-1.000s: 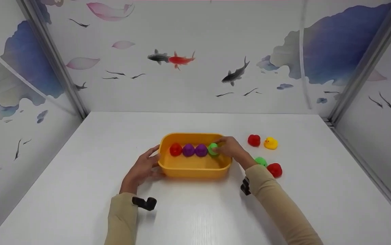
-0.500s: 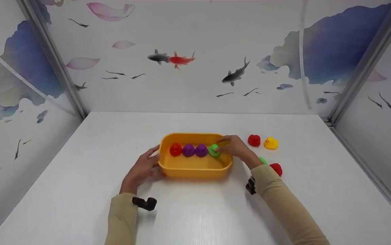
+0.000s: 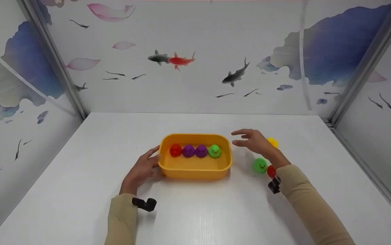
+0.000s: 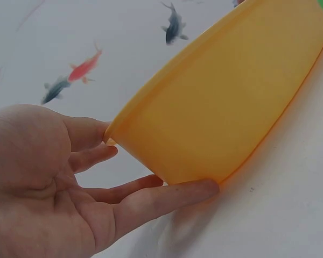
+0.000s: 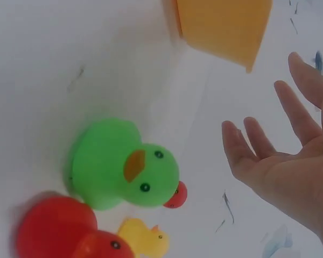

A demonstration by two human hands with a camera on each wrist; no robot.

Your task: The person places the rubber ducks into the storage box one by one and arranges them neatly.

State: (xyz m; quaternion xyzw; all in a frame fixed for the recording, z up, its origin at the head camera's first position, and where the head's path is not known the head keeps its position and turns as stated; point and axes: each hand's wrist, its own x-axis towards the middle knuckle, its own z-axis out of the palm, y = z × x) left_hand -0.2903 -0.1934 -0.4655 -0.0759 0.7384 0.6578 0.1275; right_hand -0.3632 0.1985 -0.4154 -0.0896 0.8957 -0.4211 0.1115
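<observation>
An orange tub point(image 3: 195, 173) holds a red toy point(image 3: 175, 150), two purple toys point(image 3: 188, 150) and a green duck point(image 3: 215, 151) in a row. At its left end my left hand point(image 3: 142, 170) touches the tub, fingers extended; the left wrist view shows fingertips point(image 4: 204, 188) against the lower side and another at the rim. My right hand point(image 3: 255, 143) is off the tub's right end, fingers spread and holding nothing. Below it on the table lie a second green duck point(image 5: 151, 174) and a red duck point(image 5: 56, 228).
A yellow duck point(image 5: 142, 237) and another red toy point(image 5: 177, 195) are farther back on the right; my right hand and wrist cover part of this group in the head view. White walls point(image 3: 195, 98) with painted fish enclose the table point(image 3: 188, 217).
My right hand has released the green duck inside the tub and moved out to the right, over the loose toys. My left hand has stayed at the tub's left end.
</observation>
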